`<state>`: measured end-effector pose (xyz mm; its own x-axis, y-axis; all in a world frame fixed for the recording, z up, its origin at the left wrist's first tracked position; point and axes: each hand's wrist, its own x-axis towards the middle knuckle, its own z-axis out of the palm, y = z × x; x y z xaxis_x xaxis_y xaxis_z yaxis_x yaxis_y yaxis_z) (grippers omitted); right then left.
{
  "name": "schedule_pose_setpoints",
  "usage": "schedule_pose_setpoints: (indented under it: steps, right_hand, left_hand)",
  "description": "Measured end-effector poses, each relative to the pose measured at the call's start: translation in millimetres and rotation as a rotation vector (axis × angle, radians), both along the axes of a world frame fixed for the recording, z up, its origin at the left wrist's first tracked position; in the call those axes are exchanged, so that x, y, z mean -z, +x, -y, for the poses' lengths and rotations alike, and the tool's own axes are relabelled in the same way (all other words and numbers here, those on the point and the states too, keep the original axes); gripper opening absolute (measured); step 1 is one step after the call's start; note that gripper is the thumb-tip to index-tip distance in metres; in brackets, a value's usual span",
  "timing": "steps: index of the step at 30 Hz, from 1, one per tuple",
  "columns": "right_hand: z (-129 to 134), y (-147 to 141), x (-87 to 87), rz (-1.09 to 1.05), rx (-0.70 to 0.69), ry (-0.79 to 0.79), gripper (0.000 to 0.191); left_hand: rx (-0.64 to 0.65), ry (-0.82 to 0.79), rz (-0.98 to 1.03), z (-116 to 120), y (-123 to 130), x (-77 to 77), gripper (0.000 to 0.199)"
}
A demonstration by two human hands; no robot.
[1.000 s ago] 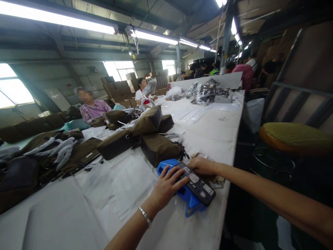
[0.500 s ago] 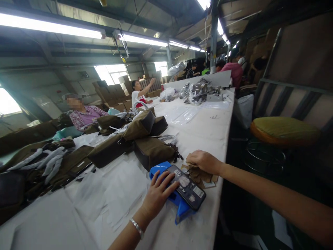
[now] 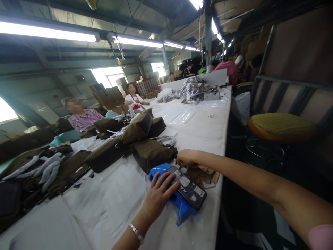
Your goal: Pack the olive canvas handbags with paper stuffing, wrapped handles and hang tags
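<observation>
My left hand [image 3: 159, 194] lies with fingers spread across a dark phone [image 3: 191, 192] that has stickers on its case. Under the phone is a blue plastic tool [image 3: 182, 211], which looks like a tape dispenser. My right hand [image 3: 186, 157] is curled downward beside the black cords [image 3: 173, 150] of an olive bag [image 3: 151, 152]; its fingertips are hidden, and what they pinch cannot be made out. Just below it, a loose heap of brown cardboard tags [image 3: 201, 174] lies beside the phone, near the table's right edge.
Olive bags [image 3: 108, 152] are piled along the left of the white table [image 3: 208, 128]. Thin white sheets [image 3: 117, 194] lie in front. Plastic-wrapped goods [image 3: 194, 91] stand farther back. A stool [image 3: 282, 127] is on the right. Two people sit across the table.
My right hand has moved left, from the brown tags to the bag's black cords. My left hand stays on the phone. Across the table, one person has lowered a raised arm.
</observation>
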<state>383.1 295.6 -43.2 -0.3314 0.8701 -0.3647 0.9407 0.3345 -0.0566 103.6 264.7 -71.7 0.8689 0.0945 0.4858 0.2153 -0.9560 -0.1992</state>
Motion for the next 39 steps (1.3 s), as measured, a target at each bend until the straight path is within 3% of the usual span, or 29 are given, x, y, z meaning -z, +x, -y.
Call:
schedule_pose_setpoints:
  steps: [5, 10, 17, 23, 27, 34, 39]
  right_hand:
    - [4, 26, -5.4, 0.022, 0.118, 0.093, 0.024]
    - [15, 47, -1.8, -0.060, 0.086, 0.253, 0.026]
    - [35, 74, 15.2, -0.234, 0.041, 0.344, 0.021]
    - [73, 84, 34.2, -0.410, -0.044, 0.330, 0.035]
    - [90, 81, 43.5, -0.473, -0.046, 0.356, 0.045]
    - [90, 69, 42.9, -0.513, 0.099, 0.452, 0.039]
    - [93, 82, 45.8, -0.615, 0.196, 0.474, 0.044]
  left_hand:
    - [-0.010, 0.001, -0.086, -1, 8, -8.1, 0.045]
    - [0.004, -0.035, -0.149, -3, 15, -14.7, 0.048]
    - [-0.023, -0.072, -0.194, -2, 17, -16.3, 0.051]
    - [-0.039, -0.164, -0.245, -2, 16, -18.1, 0.058]
    - [-0.043, -0.238, -0.281, 0, 21, -28.2, 0.063]
    - [0.031, -0.340, -0.473, -9, 60, -55.2, 0.084]
    - [0.056, -0.387, -0.615, -24, 84, -59.8, 0.103]
